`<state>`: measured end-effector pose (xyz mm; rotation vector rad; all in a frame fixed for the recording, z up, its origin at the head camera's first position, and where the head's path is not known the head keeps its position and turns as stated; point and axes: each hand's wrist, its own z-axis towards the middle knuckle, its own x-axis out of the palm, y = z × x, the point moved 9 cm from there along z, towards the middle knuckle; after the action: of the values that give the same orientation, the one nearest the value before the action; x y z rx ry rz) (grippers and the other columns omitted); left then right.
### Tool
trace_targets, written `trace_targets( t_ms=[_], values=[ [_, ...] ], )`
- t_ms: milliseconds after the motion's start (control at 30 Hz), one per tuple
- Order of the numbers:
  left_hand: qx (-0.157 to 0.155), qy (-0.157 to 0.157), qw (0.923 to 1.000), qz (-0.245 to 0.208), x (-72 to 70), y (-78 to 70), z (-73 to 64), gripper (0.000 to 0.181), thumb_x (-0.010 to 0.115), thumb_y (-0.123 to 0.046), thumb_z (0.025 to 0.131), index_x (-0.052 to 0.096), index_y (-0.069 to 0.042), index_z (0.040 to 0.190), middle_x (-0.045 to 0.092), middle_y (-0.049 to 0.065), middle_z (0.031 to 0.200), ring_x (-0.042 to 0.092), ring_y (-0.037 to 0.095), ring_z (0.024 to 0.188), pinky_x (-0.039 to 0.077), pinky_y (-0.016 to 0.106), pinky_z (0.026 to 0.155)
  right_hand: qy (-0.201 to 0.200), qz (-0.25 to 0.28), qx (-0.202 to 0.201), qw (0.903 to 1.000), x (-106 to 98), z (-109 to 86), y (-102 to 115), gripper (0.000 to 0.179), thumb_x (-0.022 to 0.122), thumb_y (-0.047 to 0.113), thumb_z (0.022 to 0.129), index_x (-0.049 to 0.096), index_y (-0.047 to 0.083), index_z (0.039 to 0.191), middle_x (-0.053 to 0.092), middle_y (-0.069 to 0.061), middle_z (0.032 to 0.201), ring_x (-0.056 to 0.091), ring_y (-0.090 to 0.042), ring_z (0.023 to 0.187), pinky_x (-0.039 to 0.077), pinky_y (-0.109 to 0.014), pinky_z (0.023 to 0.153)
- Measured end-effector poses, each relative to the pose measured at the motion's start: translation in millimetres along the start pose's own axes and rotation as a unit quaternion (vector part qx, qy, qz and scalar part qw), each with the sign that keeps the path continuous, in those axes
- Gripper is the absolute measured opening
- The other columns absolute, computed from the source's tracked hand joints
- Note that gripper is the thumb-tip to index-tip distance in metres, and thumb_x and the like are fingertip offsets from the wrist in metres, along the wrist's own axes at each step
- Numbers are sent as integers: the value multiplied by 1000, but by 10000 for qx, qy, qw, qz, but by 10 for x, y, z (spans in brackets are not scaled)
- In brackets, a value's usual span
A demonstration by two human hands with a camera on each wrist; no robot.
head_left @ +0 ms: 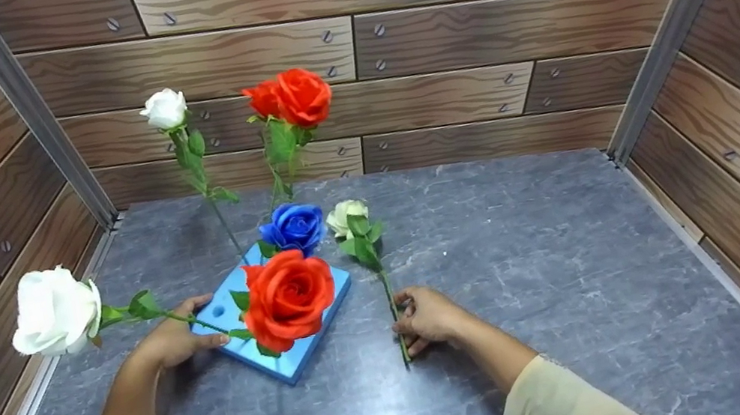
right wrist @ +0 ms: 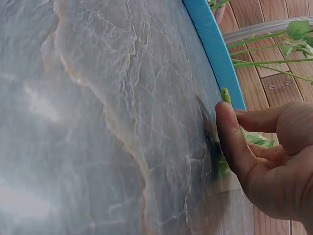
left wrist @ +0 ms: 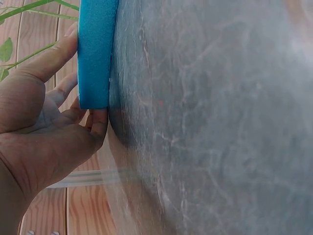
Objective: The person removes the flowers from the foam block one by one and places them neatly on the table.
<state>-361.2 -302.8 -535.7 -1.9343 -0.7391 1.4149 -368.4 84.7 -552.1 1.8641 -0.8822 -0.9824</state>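
Observation:
My left hand (head_left: 174, 338) grips the left corner of a blue block with holes (head_left: 289, 366), thumb over the top face and other fingers at its side in the left wrist view. Flower stems stand in the block: a large white rose (head_left: 56, 311) leaning left, a smaller white rose (head_left: 165, 110), red roses (head_left: 303, 97) at the back, a blue rose (head_left: 295, 227) and a large red rose (head_left: 289, 299) toward the front. To the right of the block, my right hand (head_left: 431, 317) pinches the lower stem of a pale cream rose (head_left: 349, 217). That stem's cut end (right wrist: 225, 94) shows in the right wrist view.
A grey marbled tabletop (head_left: 541, 269) lies under everything. Wood-patterned panels (head_left: 432, 44) wall it in at the back and both sides, with metal strips (head_left: 680, 23) at the corners. The large rose heads partly cover the block's top from the head view.

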Motion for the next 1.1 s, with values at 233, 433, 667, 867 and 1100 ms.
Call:
trace_targets(
  t_ms=[233,433,667,867,1100],
  values=[
    [-6,21,10000,-26,14,5,-21,103,86,-41,78,29,-8,157,23,31,162,24,52,148,22,66,119,-83,-359,-108,9993,36,2,-3,47,65,-3,90,47,-2,134,58,-12,87,63,-18,58,61,-36,55],
    [-6,8,10000,89,4,3,-7,103,85,-43,78,29,-9,157,24,32,161,24,52,148,23,66,118,-204,-609,-162,9978,36,-14,14,41,66,-1,91,48,0,127,56,-11,86,60,-18,54,59,-37,51],
    [99,74,9999,4,5,8,11,102,84,-40,80,26,-6,157,22,32,162,21,51,149,23,66,119,-329,-904,-247,9951,28,-27,35,42,69,0,90,48,-1,127,57,-9,86,60,-16,53,58,-34,48],
    [119,22,9999,1,-9,5,10,102,85,-40,80,27,-6,157,22,32,162,22,51,149,23,66,119,-386,-1044,-123,9937,18,-12,59,51,71,5,90,45,2,133,59,-10,78,57,-15,47,56,-35,46],
    [83,22,9999,54,8,4,-6,101,83,-42,81,27,-7,157,23,32,161,22,53,148,23,67,118,-905,-2204,-436,9702,-53,5,258,65,83,25,82,50,7,135,64,-9,102,61,-19,82,53,-38,76]
  ],
)
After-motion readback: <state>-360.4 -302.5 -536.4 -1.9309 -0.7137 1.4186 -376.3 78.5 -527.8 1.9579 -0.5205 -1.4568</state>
